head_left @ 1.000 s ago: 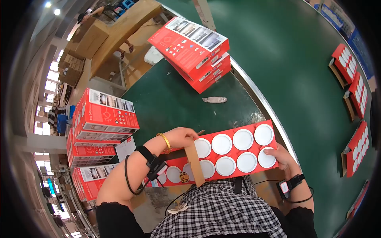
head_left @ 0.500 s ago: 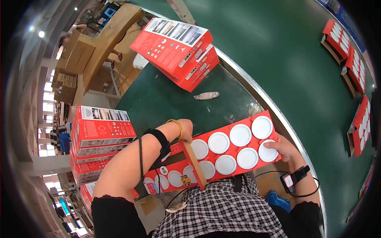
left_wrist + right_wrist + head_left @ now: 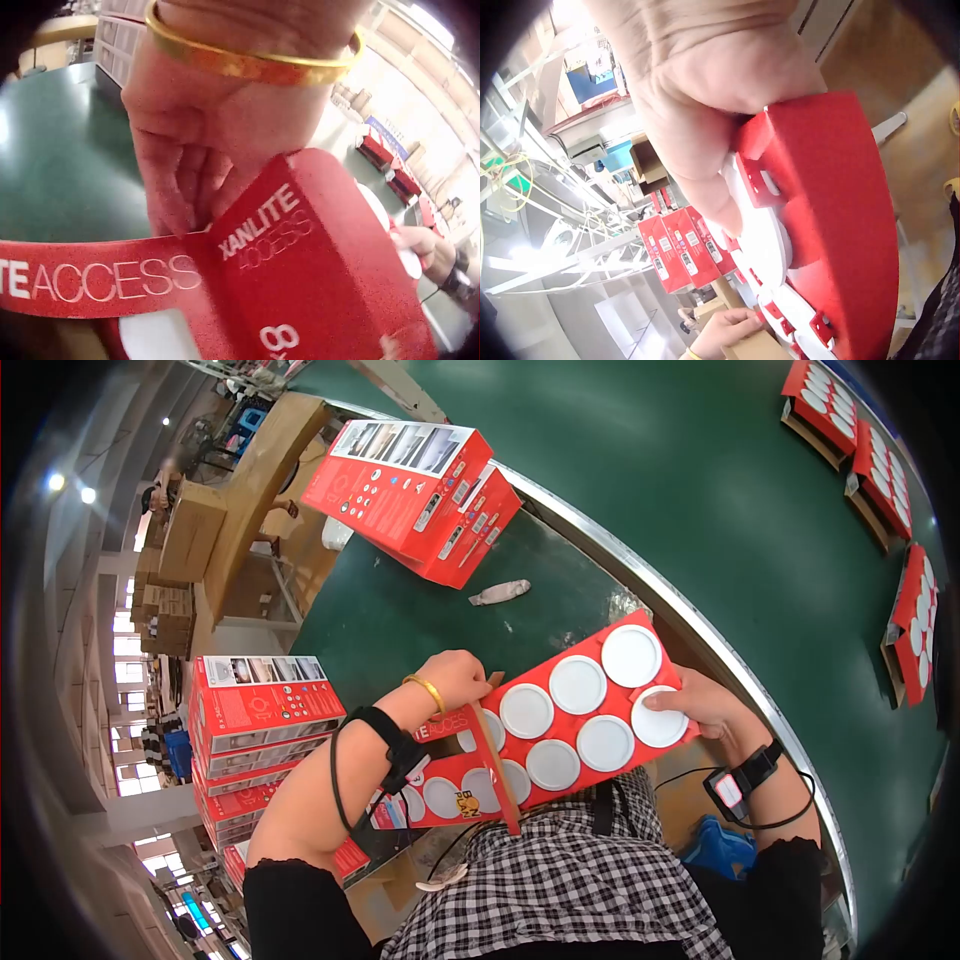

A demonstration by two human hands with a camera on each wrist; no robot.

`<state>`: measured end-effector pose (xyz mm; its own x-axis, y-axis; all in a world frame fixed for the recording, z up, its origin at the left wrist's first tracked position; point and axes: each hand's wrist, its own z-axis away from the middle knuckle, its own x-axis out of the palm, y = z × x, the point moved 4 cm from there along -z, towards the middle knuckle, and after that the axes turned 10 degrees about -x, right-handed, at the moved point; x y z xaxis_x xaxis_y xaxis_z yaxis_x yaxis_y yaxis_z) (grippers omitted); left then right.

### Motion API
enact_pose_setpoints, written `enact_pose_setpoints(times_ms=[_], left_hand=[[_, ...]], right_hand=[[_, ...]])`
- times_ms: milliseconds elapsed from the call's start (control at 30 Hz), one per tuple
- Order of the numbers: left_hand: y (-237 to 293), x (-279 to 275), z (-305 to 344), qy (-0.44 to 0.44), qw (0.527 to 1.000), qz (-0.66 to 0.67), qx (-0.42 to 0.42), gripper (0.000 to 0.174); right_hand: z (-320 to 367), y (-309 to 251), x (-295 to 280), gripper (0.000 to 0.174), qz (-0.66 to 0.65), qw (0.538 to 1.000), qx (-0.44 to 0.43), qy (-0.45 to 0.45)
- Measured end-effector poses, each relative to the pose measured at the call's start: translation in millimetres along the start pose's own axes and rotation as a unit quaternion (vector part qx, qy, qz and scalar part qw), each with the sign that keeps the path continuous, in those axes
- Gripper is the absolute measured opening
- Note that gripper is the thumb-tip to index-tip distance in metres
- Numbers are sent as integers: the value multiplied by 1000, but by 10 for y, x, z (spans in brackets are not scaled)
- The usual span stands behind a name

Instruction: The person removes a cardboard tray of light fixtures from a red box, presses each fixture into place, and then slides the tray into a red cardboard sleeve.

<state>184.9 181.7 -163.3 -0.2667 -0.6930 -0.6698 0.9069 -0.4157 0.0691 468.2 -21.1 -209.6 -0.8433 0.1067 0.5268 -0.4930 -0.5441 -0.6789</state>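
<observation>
A red carton (image 3: 565,725) set with white discs (image 3: 605,743) slants across the near edge of a green surface (image 3: 350,610), held at the waist of a person in a checked apron (image 3: 560,870). The card looks light, stiff at its folds but apt to crease if squeezed mid-panel; the smooth discs probably make a slippery hold, so the short end and long edges seem surer places to grasp. The right hand (image 3: 708,705) grips the right end, thumb on a disc. The left hand (image 3: 450,678) pinches the card beside the raised flap (image 3: 493,760), fingers curled at its far end. Printed red boxes stand stacked to the left (image 3: 270,705) and on the far side; more disc-filled cartons (image 3: 885,480) line up at far right, past a metal rail (image 3: 640,567).
</observation>
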Motion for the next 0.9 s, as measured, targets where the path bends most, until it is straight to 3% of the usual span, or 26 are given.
enact_pose_setpoints(times_ms=[100,133,167,200,267,300,333,433,567,667,767,900], left_hand=[[-132,46,38,-36,997,-22,-65,29],[-293,105,72,-63,979,181,-63,30],[-482,158,135,-85,920,378,-55,32],[-623,123,334,-18,920,389,-37,37],[-1296,412,690,298,897,323,-53,37],[-1857,833,854,410,867,243,-144,41],[-2218,1207,1073,426,833,271,-224,44],[-2679,2132,1453,445,751,281,-398,54],[-2509,2278,1536,439,718,387,-376,60],[-2442,2273,1459,369,751,452,-309,66],[-2294,2242,1508,416,741,386,-360,66],[-2176,2161,1501,378,738,412,-378,71]], right_hand=[[4,214,36,63,15,999,-3,50],[62,240,61,63,-5,999,-11,52],[114,275,62,63,5,999,-10,44],[151,309,16,64,-10,998,-12,62],[193,388,-41,65,-13,995,-16,95],[190,420,-54,65,-6,995,-15,94],[193,455,-60,64,-11,995,-14,96],[247,405,11,62,-1,994,-7,106],[164,525,52,52,-19,994,-23,103],[104,536,317,45,-30,994,-26,100],[63,504,413,44,-5,994,-26,103],[-30,536,516,47,0,996,-22,87]])
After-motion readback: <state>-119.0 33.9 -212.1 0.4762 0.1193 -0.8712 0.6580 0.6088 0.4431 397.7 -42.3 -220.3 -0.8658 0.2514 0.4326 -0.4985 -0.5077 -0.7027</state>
